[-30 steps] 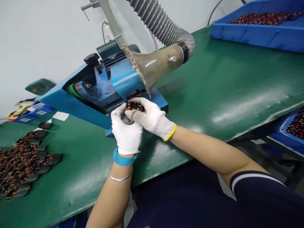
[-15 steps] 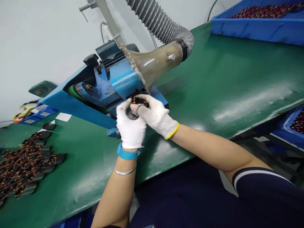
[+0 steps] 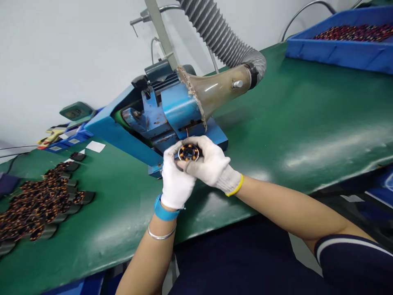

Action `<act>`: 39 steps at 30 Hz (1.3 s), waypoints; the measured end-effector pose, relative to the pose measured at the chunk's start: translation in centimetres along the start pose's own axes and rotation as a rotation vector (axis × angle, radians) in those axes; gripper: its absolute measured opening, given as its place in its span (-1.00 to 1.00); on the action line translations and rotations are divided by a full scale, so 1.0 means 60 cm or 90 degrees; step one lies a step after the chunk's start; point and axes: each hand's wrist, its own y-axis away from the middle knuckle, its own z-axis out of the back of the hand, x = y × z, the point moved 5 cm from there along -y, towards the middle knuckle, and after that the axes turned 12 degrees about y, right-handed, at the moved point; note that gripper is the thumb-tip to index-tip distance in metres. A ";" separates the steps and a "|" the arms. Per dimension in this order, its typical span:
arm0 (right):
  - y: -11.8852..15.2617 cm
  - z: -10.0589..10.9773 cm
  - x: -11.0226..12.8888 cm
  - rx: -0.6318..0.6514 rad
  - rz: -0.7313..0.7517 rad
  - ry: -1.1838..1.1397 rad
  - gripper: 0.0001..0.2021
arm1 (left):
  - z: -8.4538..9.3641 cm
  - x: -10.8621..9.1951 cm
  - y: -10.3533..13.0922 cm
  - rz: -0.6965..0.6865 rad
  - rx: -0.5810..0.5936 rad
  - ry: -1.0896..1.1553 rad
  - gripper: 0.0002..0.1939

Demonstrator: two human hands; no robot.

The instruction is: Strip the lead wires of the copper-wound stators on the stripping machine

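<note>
A round wound coil part (image 3: 188, 153), black with orange windings and a pale rim, is held between both gloved hands. My left hand (image 3: 177, 178), with a blue wrist strap, closes on its left side. My right hand (image 3: 211, 162), in a glove with a yellow cuff, grips it from the right. A thin copper-coloured wire stands up from the part toward the blue machine (image 3: 181, 106), just beyond my fingers. The fingertips behind the part are hidden.
Many similar coil parts (image 3: 46, 200) lie at the left on the green table (image 3: 123, 213). A blue tray (image 3: 337, 55) of small pieces is at the back right. A grey hose (image 3: 227, 41) joins the machine's funnel (image 3: 221, 88).
Both hands have drawn slightly back from the machine with the part. Its round face now shows toward the camera, and the wire is visible above it. The whole view has shifted.
</note>
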 end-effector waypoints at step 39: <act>0.002 0.000 -0.019 0.037 -0.018 -0.227 -0.85 | 0.029 -0.001 0.025 -0.160 -0.025 -0.102 -0.49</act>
